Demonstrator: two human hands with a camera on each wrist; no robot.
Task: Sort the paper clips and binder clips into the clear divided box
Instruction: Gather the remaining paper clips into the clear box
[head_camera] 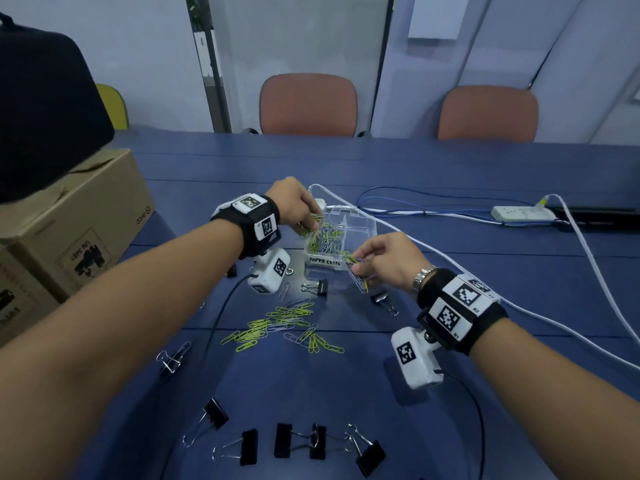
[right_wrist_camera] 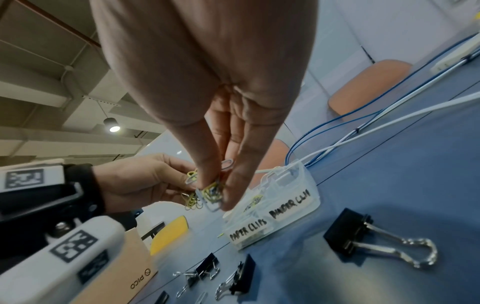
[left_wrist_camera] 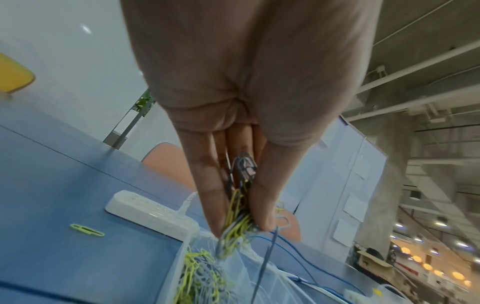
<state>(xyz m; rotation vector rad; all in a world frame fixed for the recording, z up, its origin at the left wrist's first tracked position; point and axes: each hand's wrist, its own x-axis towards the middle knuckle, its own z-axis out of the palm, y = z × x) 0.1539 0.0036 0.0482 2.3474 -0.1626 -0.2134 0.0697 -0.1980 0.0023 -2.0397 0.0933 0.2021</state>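
The clear divided box (head_camera: 363, 227) stands mid-table; its left compartment, labelled "PAPER CLIPS" (right_wrist_camera: 248, 229), holds several yellow-green and grey paper clips (head_camera: 323, 239). My left hand (head_camera: 309, 221) pinches a bunch of paper clips (left_wrist_camera: 237, 218) over that compartment. At the box's near right corner, my right hand (head_camera: 358, 270) pinches another bunch (right_wrist_camera: 211, 193). Loose paper clips (head_camera: 280, 325) lie in front of the box. Black binder clips lie near the box (head_camera: 317, 287) (head_camera: 381, 298) and in a row at the front edge (head_camera: 284, 439).
A cardboard box (head_camera: 69, 230) and a dark bag (head_camera: 41, 98) stand at the left. A white power strip (head_camera: 519, 213) with white and blue cables (head_camera: 415, 244) runs behind and to the right of the clear box. Another binder clip (head_camera: 173, 356) lies at the left.
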